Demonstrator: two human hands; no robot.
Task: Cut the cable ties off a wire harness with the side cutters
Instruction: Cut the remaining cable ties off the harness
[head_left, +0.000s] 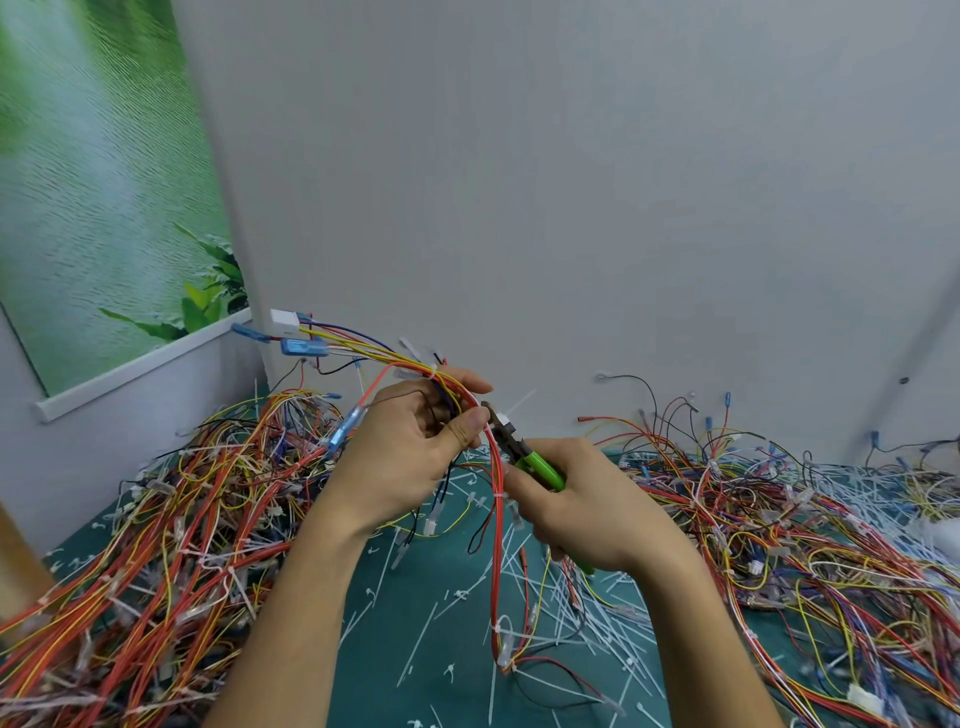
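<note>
Right hand (587, 501), fingers wrapped round cutters (540, 466), should nip only the white tie (521, 404) while left hand (408, 447) pinches harness (451, 383) wires clear.

No legible text or labels anywhere, perhaps for the blur.

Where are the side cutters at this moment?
Head view, centre: the side cutters sit in the right hand, tips at a white cable tie on the harness the left hand holds.

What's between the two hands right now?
In the head view, red harness wires run down between the left hand and right hand; the side cutters reach across to them.
</note>
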